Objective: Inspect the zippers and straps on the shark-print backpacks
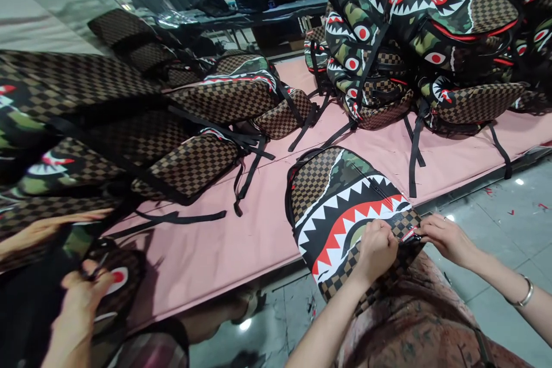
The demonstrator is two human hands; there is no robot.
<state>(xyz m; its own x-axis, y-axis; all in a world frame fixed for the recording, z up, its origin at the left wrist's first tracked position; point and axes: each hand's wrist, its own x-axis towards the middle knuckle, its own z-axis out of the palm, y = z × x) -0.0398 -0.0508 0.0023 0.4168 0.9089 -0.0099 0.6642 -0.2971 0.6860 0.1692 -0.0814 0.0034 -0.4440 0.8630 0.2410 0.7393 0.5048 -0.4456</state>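
A backpack (328, 201) with a brown checkered print, a camouflage patch and a white-toothed shark mouth lies partly on the pink table edge and partly over my lap. My left hand (378, 250) is closed in a fist on its front, gripping near the lower checkered part. At the backpack's right corner, my right hand (444, 236) pinches the edge beside a small red-and-white patch (409, 234). The fingertips partly hide what lies between them. A silver bracelet (526, 291) circles my right wrist.
Stacked backpacks (366, 57) rise at the back right, straps trailing over the pink table (241, 247). More checkered backpacks (194, 167) lie to the left. At lower left, a co-worker's hand (84, 293) handles another backpack. Scraps dot the tiled floor (517, 213).
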